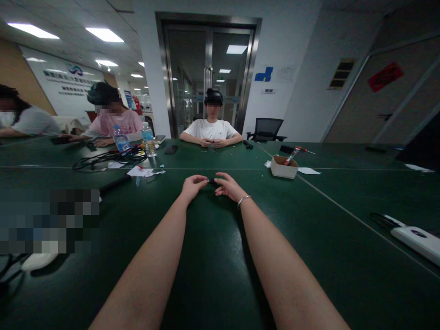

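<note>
Both my arms stretch forward over the dark green table [213, 256]. A small dark object [211, 181] with a lighter left end is between my fingertips. My left hand [193, 188] pinches its left end between thumb and fingers. From the other side, my right hand [229, 186] grips its dark right part, with the lower fingers curled beneath. A silver bangle [243, 200] circles my right wrist. The object is too small to identify.
A white box [284, 168] holding a red-and-white item stands right of my hands. Black cables [110, 158], paper scraps [140, 171] and bottles [150, 144] lie or stand to the left. A white device [417, 240] is far right. People sit across and at left.
</note>
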A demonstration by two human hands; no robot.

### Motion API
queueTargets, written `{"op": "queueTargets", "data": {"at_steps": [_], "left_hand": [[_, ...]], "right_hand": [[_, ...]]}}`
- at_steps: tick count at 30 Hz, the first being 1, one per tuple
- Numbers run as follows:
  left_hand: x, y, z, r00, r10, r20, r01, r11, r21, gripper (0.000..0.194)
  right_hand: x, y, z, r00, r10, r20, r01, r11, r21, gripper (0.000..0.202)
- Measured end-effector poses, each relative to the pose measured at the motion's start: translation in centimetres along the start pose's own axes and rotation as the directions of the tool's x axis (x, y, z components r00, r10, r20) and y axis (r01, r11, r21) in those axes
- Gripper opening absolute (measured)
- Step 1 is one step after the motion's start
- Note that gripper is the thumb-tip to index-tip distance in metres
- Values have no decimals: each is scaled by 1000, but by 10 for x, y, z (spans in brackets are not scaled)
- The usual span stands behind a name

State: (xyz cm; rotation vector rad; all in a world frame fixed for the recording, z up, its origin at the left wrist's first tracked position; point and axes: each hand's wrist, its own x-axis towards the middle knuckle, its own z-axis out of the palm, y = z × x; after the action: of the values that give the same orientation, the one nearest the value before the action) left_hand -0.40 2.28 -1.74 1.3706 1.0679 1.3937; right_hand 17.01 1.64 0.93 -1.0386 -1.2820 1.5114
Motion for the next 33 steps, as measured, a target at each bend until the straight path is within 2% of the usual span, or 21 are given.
{"op": "queueTargets", "data": {"at_steps": [3, 7, 11, 16, 20, 25, 29, 33], "left_hand": [[-1, 2, 1, 1000, -11, -6, 11, 1000, -6, 32], [-2, 3, 1, 1000, -27, -4, 27, 999, -43, 32], [-2, 3, 2, 1000, -28, -6, 28, 999, -32, 32], [-1, 1, 1, 1000, -29, -6, 29, 999, -34, 32], [-1, 0, 1, 999, -38, -6, 38, 998, -51, 30], [1, -1, 2, 998, -63, 10, 64, 996, -62, 27], [3, -4, 4, 995, -100, 23, 99, 994, 40, 23], [2, -3, 6, 997, -75, 28, 71, 989, 133, 26]], "right_hand": [[1, 1, 0, 1000, 13, 12, -12, 999, -35, 19], [2, 2, 0, 999, -36, 2, 36, 999, 10, 35], [2, 1, 1, 1000, 14, -26, -15, 999, -32, 19], [1, 0, 1, 999, -35, -28, 35, 999, -2, 32], [3, 2, 1, 1000, 26, -12, -26, 999, -46, 12], [3, 4, -1, 1000, 3, 23, -2, 1000, -10, 9], [3, 4, -2, 1000, 12, 26, -13, 1000, 18, 8], [3, 5, -2, 1000, 17, 19, -17, 999, 28, 7]]}}
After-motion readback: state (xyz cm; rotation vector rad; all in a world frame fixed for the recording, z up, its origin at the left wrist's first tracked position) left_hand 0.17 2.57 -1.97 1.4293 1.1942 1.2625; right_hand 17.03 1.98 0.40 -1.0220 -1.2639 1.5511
